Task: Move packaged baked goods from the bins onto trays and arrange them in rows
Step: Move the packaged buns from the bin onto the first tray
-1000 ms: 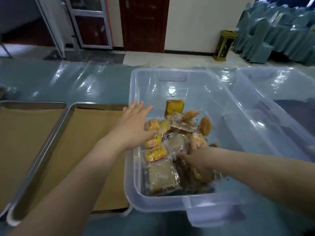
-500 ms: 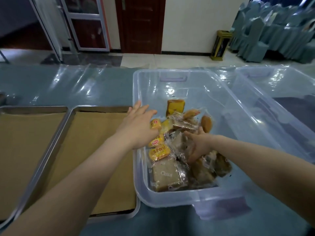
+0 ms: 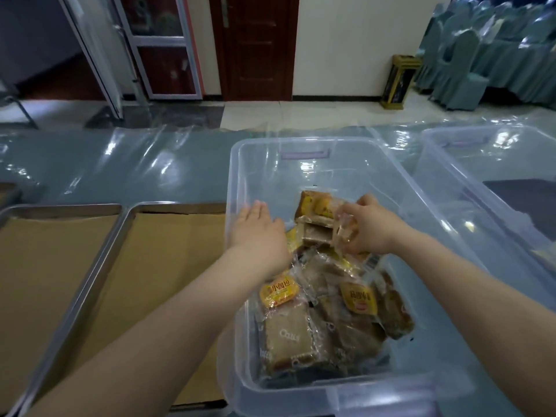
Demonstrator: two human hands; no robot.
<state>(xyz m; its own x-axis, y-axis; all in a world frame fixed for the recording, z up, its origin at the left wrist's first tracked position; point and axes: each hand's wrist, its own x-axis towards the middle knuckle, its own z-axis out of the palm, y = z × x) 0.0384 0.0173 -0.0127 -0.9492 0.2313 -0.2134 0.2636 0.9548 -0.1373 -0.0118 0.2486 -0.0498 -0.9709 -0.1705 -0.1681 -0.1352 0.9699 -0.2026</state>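
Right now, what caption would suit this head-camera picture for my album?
Right hand grips a wrapped pastry in the clear bin; left hand hovers open near two paper-lined trays.

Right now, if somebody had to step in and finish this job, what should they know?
Left hand: open, fingers straight, over the left side of the clear bin.
Right hand: grips one clear-wrapped pastry packet above the pile of packets in that bin.
Near tray and far tray, both paper-lined, sit left of the bin; no packet shows on either.
Done: nothing placed yet. Left: carry the packets over and lay them in rows.
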